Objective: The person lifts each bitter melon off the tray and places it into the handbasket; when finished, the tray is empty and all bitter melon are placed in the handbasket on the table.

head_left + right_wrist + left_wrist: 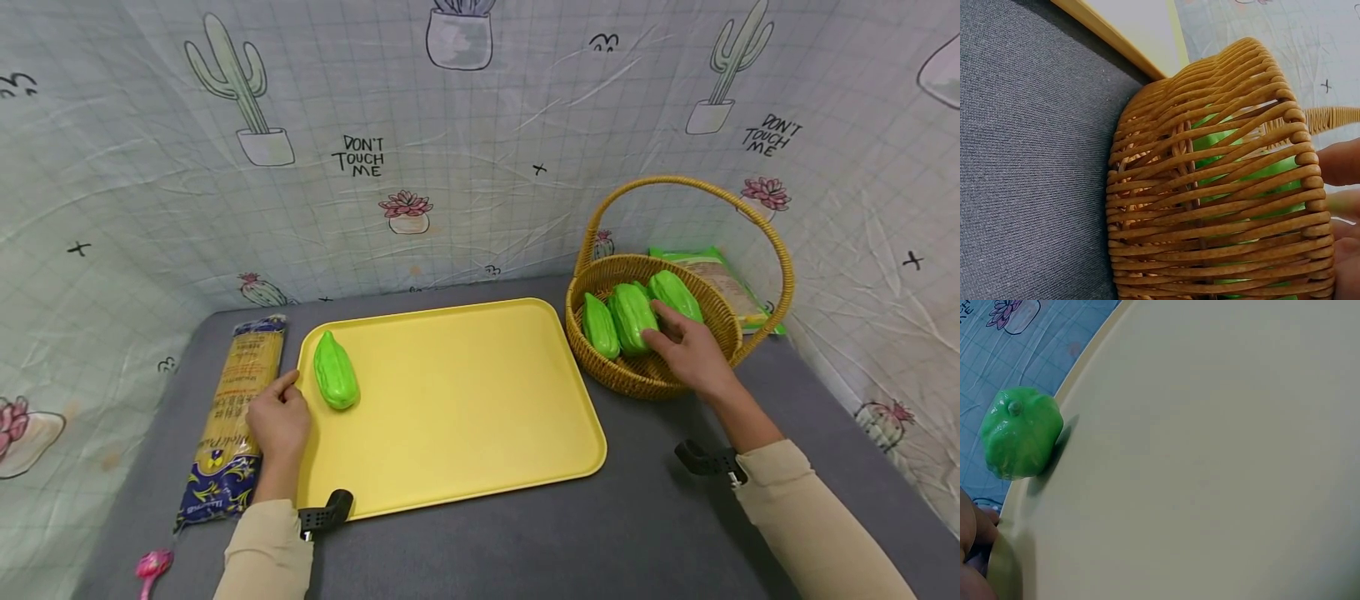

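Observation:
My right hand (693,354) reaches over the near right rim of a woven basket (626,383). Its thumb and forefinger are at the right side of a glossy, ribbed green star fruit (632,318) inside. Another star fruit (600,327) lies to its left and a third (675,293) behind the fingers. In the right wrist view, basket weave (1222,206) partly hides the fruit. My left hand (281,417) rests at the left rim of a yellow tray (465,400), fingers loosely bent. A single star fruit (335,371) lies on the tray beside it.
A spaghetti pack (236,400) lies left of the tray, partly behind my left hand. A pink lollipop (153,564) is at the front left. Behind the basket, whose tall handle (783,258) arches up, sits a green-edged packet (727,287). Printed cloth (480,167) hangs behind the grey table.

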`<move>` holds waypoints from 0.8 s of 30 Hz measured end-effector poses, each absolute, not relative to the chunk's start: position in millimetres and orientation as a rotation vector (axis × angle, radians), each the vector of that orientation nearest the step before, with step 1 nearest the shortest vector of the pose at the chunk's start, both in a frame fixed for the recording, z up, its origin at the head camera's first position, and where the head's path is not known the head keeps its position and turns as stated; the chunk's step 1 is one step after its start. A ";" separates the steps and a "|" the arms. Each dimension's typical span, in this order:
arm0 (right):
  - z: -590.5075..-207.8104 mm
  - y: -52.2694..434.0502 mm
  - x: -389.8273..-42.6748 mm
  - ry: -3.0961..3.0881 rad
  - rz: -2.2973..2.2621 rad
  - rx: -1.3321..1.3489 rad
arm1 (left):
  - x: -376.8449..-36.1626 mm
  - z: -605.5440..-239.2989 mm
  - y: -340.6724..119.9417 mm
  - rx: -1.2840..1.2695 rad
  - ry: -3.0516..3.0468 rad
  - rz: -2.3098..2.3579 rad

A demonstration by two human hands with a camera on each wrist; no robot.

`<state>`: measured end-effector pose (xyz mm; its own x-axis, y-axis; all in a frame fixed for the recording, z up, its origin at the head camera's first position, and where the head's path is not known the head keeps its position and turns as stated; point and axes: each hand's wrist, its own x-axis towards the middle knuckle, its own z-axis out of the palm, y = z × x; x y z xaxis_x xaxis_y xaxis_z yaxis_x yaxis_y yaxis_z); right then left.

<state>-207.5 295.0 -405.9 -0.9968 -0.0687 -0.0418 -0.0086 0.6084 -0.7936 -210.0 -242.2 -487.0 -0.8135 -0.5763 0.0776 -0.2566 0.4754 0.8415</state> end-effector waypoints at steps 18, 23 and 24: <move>-408.2 294.9 -205.8 2.796 -1.332 -0.056 | -207.9 -485.8 -241.6 0.687 -2.375 -1.262; -406.4 294.9 -203.8 2.799 -1.349 -0.049 | -207.8 -485.5 -241.3 0.681 -2.371 -1.256; -406.1 294.9 -203.3 2.809 -1.345 -0.040 | -207.8 -485.4 -241.4 0.682 -2.371 -1.257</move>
<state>-203.3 294.9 -406.1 -0.9993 -0.0349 -0.0132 -0.0116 0.6266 -0.7792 -207.8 -241.4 -485.4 -0.8141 -0.5727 0.0964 -0.2415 0.4849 0.8406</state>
